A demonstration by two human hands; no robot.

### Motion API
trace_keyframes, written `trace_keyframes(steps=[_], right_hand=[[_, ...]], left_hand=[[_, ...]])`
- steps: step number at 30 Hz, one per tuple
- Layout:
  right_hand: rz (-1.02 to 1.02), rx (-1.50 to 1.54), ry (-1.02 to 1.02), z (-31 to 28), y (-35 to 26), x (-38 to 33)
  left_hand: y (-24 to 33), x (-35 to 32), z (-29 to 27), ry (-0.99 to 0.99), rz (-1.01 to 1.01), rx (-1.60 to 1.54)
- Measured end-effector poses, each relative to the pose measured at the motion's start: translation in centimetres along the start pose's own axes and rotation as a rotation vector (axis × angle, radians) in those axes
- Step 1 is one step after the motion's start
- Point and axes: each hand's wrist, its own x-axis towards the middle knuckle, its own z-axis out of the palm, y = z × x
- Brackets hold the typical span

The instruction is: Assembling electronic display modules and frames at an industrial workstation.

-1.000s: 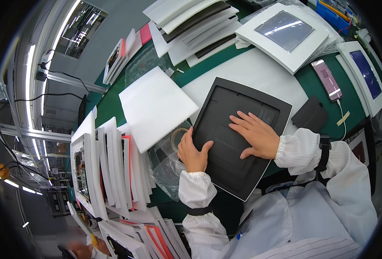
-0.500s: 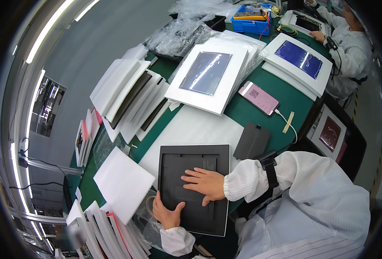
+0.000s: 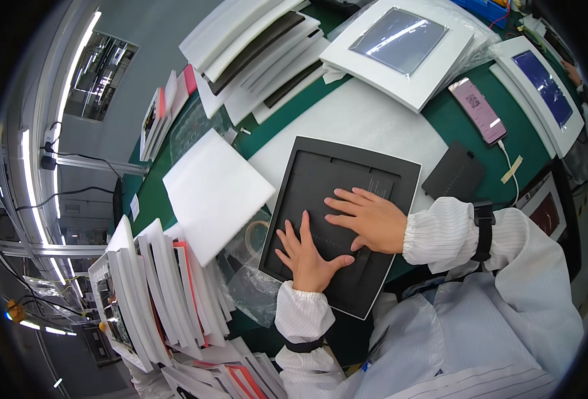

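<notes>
light: we see bright, even light from ceiling strip lamps (image 3: 31, 193) at left | glare: pale streaks on the framed panel (image 3: 400, 46) | shadows: soft, faint | focus: sharp centre | edges: strong fisheye bending, black rim

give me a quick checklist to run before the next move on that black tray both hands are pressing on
1. Left hand flat on the black tray: ok.
2. Right hand flat on the tray, beside the left: ok.
3. Tray lies on the white sheet, its near edge past the sheet: ok.
4. White foam pad lies left of the tray, apart from it: ok.
5. Clear plastic bag by the tray's left corner, touching or not: cannot tell.
6. Phone and its cable lie apart from the tray: ok.
</notes>
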Motion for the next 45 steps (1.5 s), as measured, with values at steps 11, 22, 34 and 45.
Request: trace_keyframes(steps=[11, 22, 34, 45], right_hand=[[0.002, 0.067, -0.096, 0.2, 0.1, 0.4], [0.071, -0.102, -0.140, -0.3, -1.7, 1.4], [-0.289, -0.118, -0.240, -3.3, -0.6, -5.9], [-0.740, -0.387, 0.002, -0.3, -2.0, -6.2]], left_hand=[[-0.5, -0.3, 0.4, -0.029, -0.025, -0.016], [-0.8, 0.0, 0.4, -0.015, 0.015, -0.004], [-1.9, -7.5, -1.4, -0.090, 0.255, 0.150], [-5.9, -8.9, 3.6, 0.188, 0.373, 0.028]])
